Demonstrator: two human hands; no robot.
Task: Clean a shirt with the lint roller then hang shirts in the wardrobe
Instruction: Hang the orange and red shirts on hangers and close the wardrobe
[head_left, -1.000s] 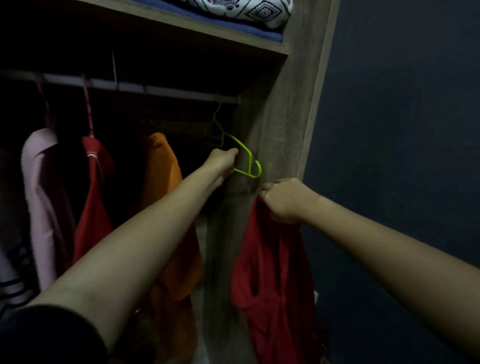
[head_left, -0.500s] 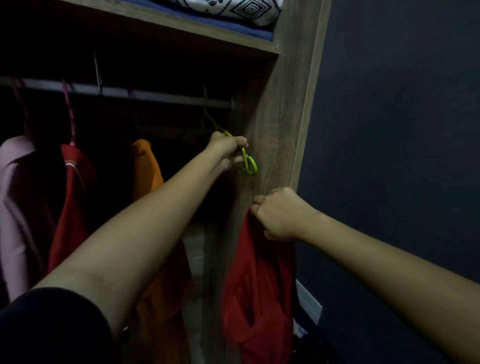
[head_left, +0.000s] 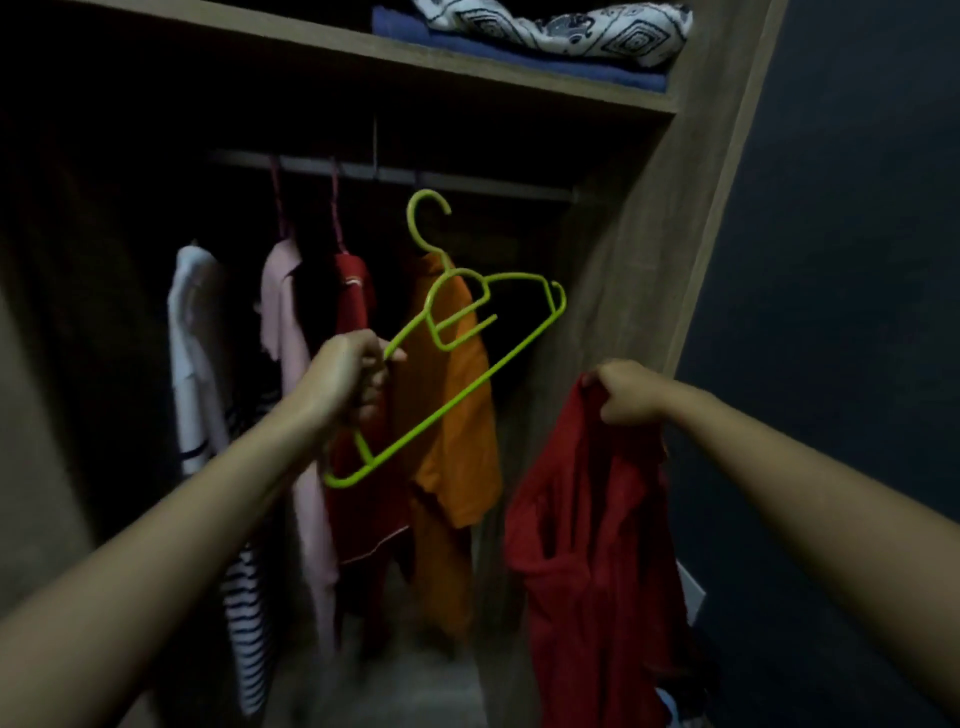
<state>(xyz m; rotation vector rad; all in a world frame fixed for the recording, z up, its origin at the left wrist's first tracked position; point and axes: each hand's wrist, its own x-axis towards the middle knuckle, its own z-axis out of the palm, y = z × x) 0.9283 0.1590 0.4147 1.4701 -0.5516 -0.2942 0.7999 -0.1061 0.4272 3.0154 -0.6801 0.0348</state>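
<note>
Hanger free of the rail, shirt not yet on it.
Your left hand (head_left: 345, 376) grips the green hanger (head_left: 457, 358); your right hand (head_left: 626, 392) clutches the red shirt (head_left: 597, 525), unhung.

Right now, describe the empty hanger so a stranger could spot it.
Look into the open wardrobe, below its rail. In front of the hanging orange shirt, the left hand holds a lime-green hanger, tilted. It alone is off the rail and bare.

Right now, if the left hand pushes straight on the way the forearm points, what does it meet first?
Probably the hanging red shirt just beyond the left hand, which holds the green hanger; the orange shirt hangs beside it. Depth is unclear.
</note>
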